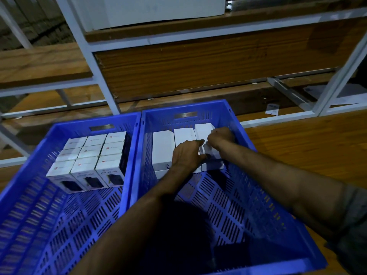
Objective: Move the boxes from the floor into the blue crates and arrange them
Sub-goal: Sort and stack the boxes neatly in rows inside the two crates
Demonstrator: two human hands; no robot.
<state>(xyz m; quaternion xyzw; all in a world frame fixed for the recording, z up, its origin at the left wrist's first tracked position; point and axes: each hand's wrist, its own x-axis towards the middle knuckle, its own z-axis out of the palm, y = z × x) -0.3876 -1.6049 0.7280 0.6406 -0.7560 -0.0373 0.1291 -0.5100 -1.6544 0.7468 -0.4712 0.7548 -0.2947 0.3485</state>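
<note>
Crates: two blue perforated plastic crates stand side by side on a brown wooden floor, the left blue crate touching the right blue crate along their long walls.
Left crate load: nine printed white cardboard boxes stand upright in three rows of three, packed against the far wall; the near half of the crate floor is bare.
Right crate load: plain white cardboard boxes lie in a row across the far end, close together.
Handled box: the rightmost white box sits in the far right corner of the right crate, between the two hands and partly covered by them.
Left hand: the left hand grips the handled box from its left side, fingers curled onto its edge.
Right hand: the right hand is curled over the box's far right end, by the crate wall; its fingertips are hidden.
Arms: both forearms reach in over the right crate's near rim.
Background: a white metal rack with wooden shelf boards stands just behind the crates.
</note>
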